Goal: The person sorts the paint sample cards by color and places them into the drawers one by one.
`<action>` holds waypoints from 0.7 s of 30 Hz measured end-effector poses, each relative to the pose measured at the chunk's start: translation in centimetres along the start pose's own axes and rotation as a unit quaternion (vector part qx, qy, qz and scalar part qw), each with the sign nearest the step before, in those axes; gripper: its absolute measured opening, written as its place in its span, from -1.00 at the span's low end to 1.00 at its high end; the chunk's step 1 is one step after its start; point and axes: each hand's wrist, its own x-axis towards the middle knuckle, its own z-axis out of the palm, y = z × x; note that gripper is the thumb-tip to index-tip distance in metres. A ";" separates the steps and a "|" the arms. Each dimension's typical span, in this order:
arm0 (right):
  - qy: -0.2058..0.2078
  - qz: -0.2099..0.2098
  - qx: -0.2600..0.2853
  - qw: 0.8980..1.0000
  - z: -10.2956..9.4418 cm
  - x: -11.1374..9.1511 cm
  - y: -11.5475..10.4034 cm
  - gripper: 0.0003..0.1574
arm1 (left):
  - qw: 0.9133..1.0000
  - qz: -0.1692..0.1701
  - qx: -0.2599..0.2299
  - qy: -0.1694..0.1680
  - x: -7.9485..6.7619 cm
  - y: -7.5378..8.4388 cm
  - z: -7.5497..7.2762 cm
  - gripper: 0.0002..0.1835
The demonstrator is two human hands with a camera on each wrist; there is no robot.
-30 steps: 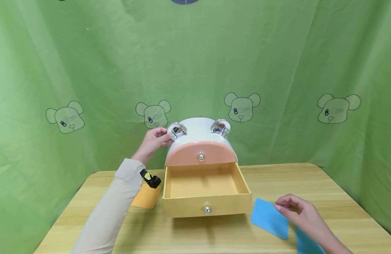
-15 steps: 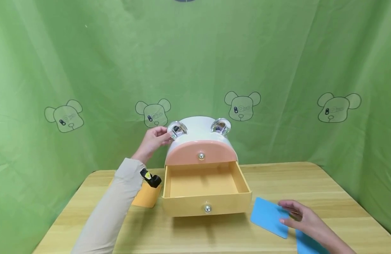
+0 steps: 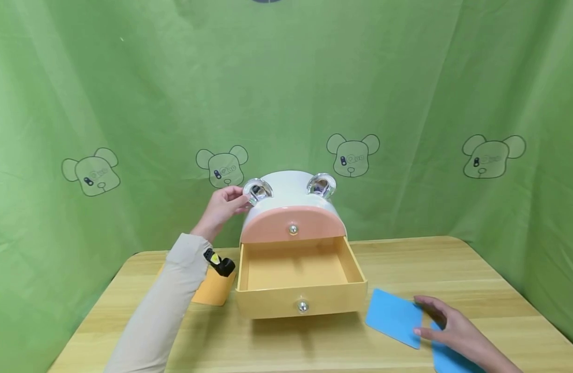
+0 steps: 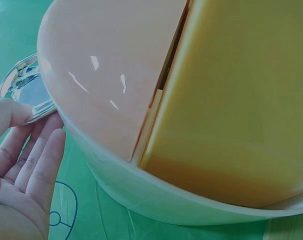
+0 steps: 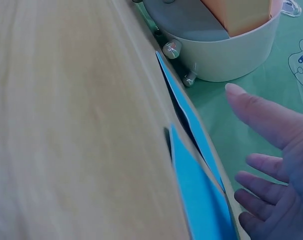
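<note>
A white storage box with a pink upper drawer and two shiny silver ears stands mid-table. Its yellow lower drawer is pulled out, and nothing lies inside. My left hand pinches the left silver ear between thumb and fingers; the left wrist view shows the thumb on top of the ear. To the right of the box, my right hand hovers with thumb and fingers spread, holding nothing. Beneath and beside it are a blue card and a second blue card, partly hidden by that hand.
An orange card lies on the wooden table left of the box, partly behind my left sleeve. A green curtain with bear-head prints hangs close behind the table and along both sides.
My right hand has drawn back slightly to the right from the first blue card, and its thumb and fingers have spread apart. The left hand keeps its grip on the ear.
</note>
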 end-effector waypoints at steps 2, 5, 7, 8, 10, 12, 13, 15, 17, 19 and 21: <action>-0.002 0.003 -0.011 1.000 0.0 -0.1 0.1 -0.10 | 1.000 -0.002 -0.001 0.002 0.0 0.0 0.0 -0.80; -0.010 0.005 -0.025 1.000 0.0 -0.3 0.3 -0.06 | 1.000 -0.002 0.000 0.003 -0.1 0.0 0.0 -0.79; -0.013 0.009 -0.036 0.999 0.0 -0.4 0.4 -0.03 | 1.000 -0.001 0.002 0.002 -0.1 0.0 0.0 -0.79; -0.014 0.006 -0.035 0.999 0.0 -0.5 0.4 -0.03 | 1.000 0.000 0.003 0.002 -0.1 0.0 0.0 -0.79; -0.018 -0.001 -0.031 0.999 0.1 -0.6 0.5 0.01 | 1.000 0.003 0.002 0.002 -0.1 0.0 0.0 -0.79; -0.023 0.002 -0.029 0.999 0.2 -0.6 0.6 0.05 | 1.000 0.005 0.001 0.001 0.0 0.0 0.1 -0.80; -0.028 -0.003 -0.023 0.999 0.3 -0.6 0.7 0.06 | 1.000 0.005 0.000 0.002 0.0 0.0 0.1 -0.80; -0.031 0.001 -0.018 0.999 0.4 -0.6 0.7 0.10 | 1.000 0.006 0.000 -0.001 0.0 0.0 0.1 -0.80; -0.029 0.004 -0.022 0.999 0.6 -0.6 0.7 0.13 | 1.000 0.005 -0.002 -0.001 -0.1 0.0 0.1 -0.80; -0.023 -0.001 -0.018 1.000 0.8 -0.7 0.7 0.15 | 1.000 0.005 -0.002 -0.001 -0.1 0.0 0.1 -0.81; -0.017 -0.003 -0.019 1.000 1.0 -0.8 0.7 0.18 | 1.000 0.004 -0.003 0.000 -0.1 0.0 0.1 -0.81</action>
